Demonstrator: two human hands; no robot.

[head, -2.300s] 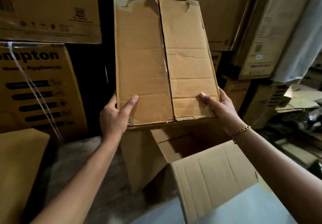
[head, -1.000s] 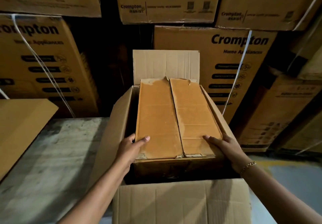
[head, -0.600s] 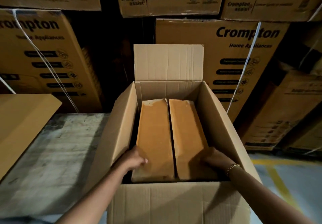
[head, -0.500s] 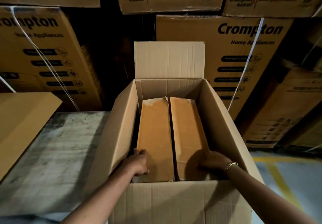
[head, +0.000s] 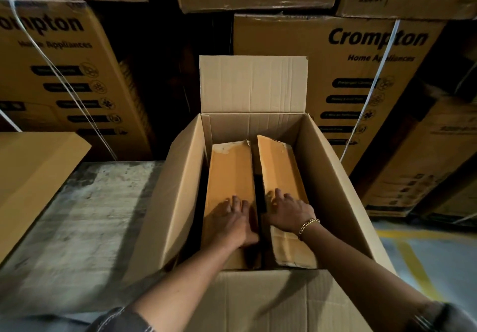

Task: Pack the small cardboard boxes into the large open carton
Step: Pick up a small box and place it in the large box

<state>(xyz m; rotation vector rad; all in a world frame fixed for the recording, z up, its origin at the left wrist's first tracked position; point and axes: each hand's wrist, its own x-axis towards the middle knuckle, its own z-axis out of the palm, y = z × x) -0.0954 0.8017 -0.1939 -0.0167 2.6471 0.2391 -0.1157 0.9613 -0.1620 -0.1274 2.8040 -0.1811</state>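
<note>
The large open carton (head: 335,189) stands in front of me with its far flap upright. Inside it lies a small cardboard box (head: 229,174) whose two top flaps have parted, leaving a dark gap down the middle. My left hand (head: 236,219) lies flat with straight fingers on the left flap. My right hand (head: 286,209), with a gold bracelet at the wrist, lies spread on the right flap (head: 280,166). Both hands press on the box top; neither grips anything.
The carton sits beside a worn grey table top (head: 77,223). A plain cardboard box (head: 31,174) stands at the left edge. Stacked printed appliance cartons (head: 361,73) with white straps wall the back and right. A floor with yellow lines (head: 413,262) shows at right.
The small box went down from mid-air into the carton. My hands let go of its near edge and moved onto its top flaps, which have parted in the middle.
</note>
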